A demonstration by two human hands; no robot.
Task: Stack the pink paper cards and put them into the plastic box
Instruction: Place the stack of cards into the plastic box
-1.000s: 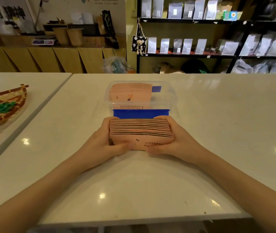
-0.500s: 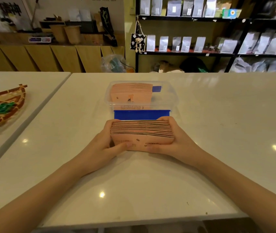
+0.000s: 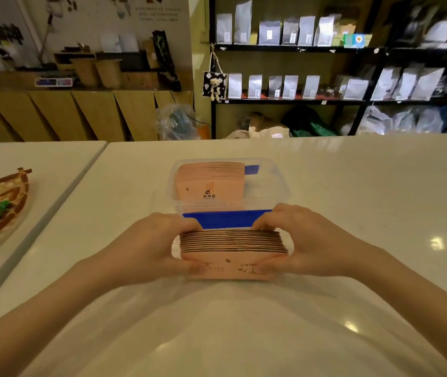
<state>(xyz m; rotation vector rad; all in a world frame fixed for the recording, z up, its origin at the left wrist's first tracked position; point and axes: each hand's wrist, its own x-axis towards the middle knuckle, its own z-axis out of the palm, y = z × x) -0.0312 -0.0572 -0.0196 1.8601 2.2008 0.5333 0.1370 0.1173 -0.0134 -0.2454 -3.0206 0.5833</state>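
A thick stack of pink paper cards [image 3: 233, 250] with small black print is held upright between my hands, just above the white table. My left hand [image 3: 154, 244] grips its left end and my right hand [image 3: 306, 240] grips its right end, thumbs on the near face. Right behind it stands the clear plastic box [image 3: 271, 183] with a blue strip [image 3: 227, 219] on its near wall. Another stack of pink cards [image 3: 211, 183] stands inside the box, on its left side.
A woven basket tray [image 3: 2, 202] with green contents sits on the neighbouring table at the left, across a gap. Black shelves with silver pouches [image 3: 293, 85] and a wooden counter stand far behind the white table [image 3: 366, 200].
Both hands have lifted the card stack slightly and brought it closer to the box's near wall. The camera has tilted up a little.
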